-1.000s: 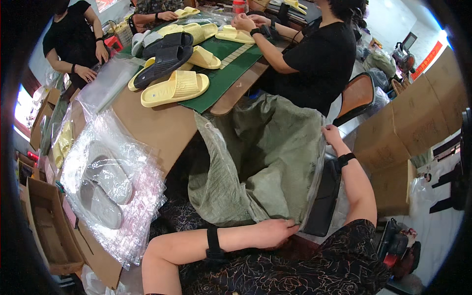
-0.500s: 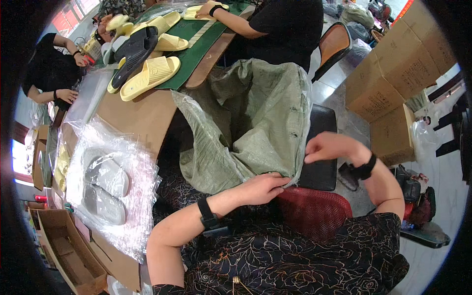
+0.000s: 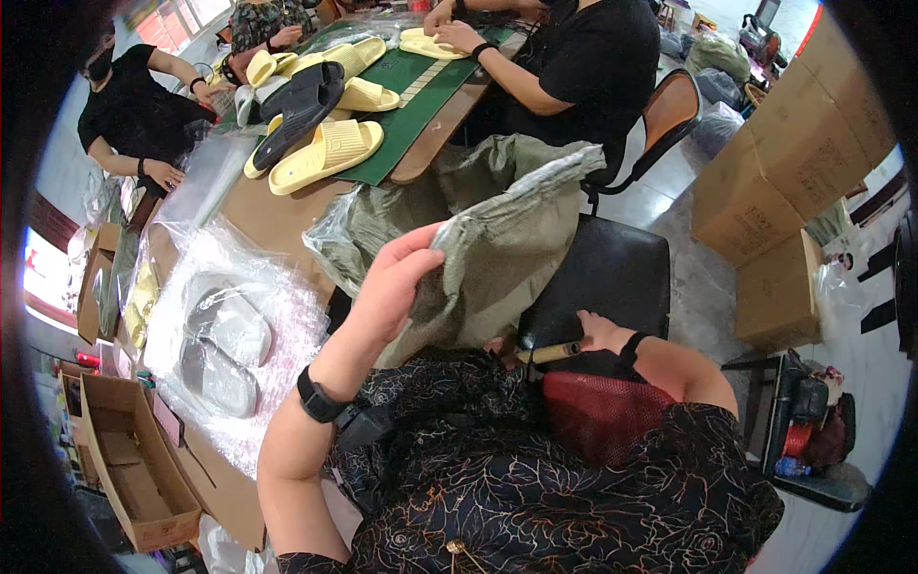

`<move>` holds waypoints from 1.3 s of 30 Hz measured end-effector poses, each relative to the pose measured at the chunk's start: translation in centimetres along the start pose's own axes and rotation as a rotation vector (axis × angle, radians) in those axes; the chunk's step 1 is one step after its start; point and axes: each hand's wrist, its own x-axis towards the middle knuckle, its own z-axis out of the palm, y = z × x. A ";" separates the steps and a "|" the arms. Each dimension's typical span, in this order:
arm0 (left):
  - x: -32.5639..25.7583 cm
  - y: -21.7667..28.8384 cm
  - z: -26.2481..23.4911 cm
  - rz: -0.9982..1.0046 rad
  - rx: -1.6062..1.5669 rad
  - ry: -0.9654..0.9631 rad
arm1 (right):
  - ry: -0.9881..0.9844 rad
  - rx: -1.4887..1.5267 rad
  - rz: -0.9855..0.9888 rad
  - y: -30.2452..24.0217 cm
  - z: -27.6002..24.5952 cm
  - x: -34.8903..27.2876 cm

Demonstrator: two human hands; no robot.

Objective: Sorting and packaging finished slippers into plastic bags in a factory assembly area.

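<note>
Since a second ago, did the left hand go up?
Yes. The left hand rose from the lap and now grips the green sack higher, closer to the brown table.

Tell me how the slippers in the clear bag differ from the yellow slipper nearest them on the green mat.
The grey slippers lie as a pair, sealed inside a crinkled clear plastic bag; the yellow slipper lies bare and single. The grey slippers rest on the brown tabletop near the person's left hand; the yellow slipper overlaps the green mat, farther off. Both are open-toed slides, sole down.
</note>
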 end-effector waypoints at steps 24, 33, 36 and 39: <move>-0.6 -10.0 7.1 0.239 0.643 -0.368 | -0.501 0.606 -0.551 -11.1 -16.6 -18.8; -1.2 -15.0 7.4 0.410 1.393 -0.869 | -0.442 0.862 -0.289 -5.8 -13.8 -15.1; -1.2 -16.5 6.5 0.579 1.396 -0.714 | -0.320 0.707 -0.122 -6.9 -13.2 -13.8; 0.9 -15.8 6.7 -0.071 1.009 -0.741 | -0.395 1.198 -0.065 -5.2 -9.4 -10.4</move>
